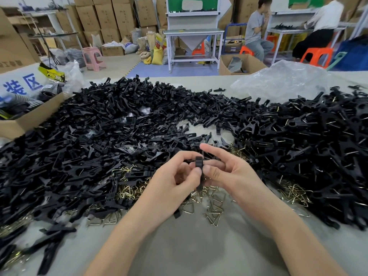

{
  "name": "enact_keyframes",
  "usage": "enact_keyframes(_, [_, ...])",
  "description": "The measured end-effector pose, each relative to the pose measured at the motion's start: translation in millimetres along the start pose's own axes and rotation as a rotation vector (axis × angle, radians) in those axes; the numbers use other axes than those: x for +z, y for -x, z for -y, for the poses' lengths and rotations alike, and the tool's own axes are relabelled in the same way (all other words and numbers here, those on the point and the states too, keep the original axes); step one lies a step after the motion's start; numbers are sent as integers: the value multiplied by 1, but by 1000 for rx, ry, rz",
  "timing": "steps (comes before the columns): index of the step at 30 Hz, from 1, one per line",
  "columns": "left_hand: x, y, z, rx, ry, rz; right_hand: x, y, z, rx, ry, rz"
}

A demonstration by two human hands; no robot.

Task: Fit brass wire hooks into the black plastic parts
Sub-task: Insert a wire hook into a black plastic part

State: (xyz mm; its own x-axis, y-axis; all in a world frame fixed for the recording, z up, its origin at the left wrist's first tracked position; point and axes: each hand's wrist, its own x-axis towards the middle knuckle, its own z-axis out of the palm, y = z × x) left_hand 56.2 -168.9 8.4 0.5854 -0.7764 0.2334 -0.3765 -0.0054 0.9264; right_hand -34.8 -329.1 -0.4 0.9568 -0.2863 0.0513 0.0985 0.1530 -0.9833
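Left hand (pixel 173 182) and right hand (pixel 225 173) both pinch one black plastic part (pixel 199 169). Probably light and stiff; hold its sides.

I get bright, even light from above, so the left hand (pixel 171 182) and right hand (pixel 229 172) cast only faint, soft shadows on the grey surface (pixel 189 246). The black plastic part (pixel 199 162) they pinch is sharp. The wide lens bows the edges, the loose black parts (pixel 47 255) at lower left smear, and the clear plastic bag (pixel 282 80) shows mild glare.
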Motion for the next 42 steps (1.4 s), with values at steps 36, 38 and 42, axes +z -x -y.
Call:
enact_keyframes(36, [0, -6, 7, -22, -34, -430, -6, 11, 1, -121, 790, -150])
enact_keyframes(38, [1, -6, 9, -20, -29, -429, -7, 11, -1, -131, 832, -125])
enact_keyframes(42, [1, -6, 10, -16, -46, -424, -10, 10, -2, -133, 744, -140])
